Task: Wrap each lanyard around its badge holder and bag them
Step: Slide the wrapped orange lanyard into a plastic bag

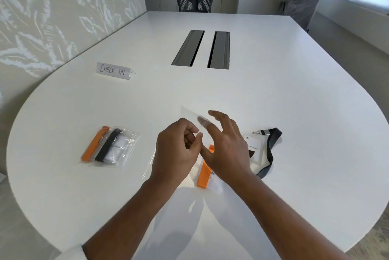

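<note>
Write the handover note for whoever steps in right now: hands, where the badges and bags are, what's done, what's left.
Left hand: pinching an edge of the clear bag, held above the table.
Right hand: fingers spread, at the same bag, apparently opening it.
Beneath the hands: orange-lanyard badge, seemingly wrapped, not bagged.
Right: grey-lanyard badge, lanyard loose, unwrapped.
Left: filled bag holding an orange and a dark wrapped lanyard.
Left to do: bag the orange one, wrap and bag the grey one.
</note>
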Motion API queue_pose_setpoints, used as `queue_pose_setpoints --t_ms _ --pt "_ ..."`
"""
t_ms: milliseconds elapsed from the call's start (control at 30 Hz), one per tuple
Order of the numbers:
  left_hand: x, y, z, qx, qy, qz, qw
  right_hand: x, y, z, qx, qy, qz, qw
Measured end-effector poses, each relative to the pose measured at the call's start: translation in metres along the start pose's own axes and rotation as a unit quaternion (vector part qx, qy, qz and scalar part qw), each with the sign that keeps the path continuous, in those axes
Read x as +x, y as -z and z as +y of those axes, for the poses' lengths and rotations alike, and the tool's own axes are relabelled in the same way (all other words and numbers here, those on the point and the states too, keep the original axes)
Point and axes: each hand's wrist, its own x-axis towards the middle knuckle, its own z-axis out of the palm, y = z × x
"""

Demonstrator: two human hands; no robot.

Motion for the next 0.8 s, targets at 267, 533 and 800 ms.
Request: queue_pose_setpoints --t_ms 267,533,800 --pt "0.017 0.018 -0.059 -0.103 0.279 0.008 0.955 0.009 0.014 0.006 0.152 -0.009 -0.089 0.984" --pt "0.027 0.037 -0.088 -0.363 0.358 -0.104 0.854 0.022 0.024 0.015 0.163 0.000 -0.152 0.975" --pt "0.024 0.038 -0.064 0.059 -0.117 -0.201 0.971 0.019 0.017 0.016 0.197 0.000 -0.209 0.958"
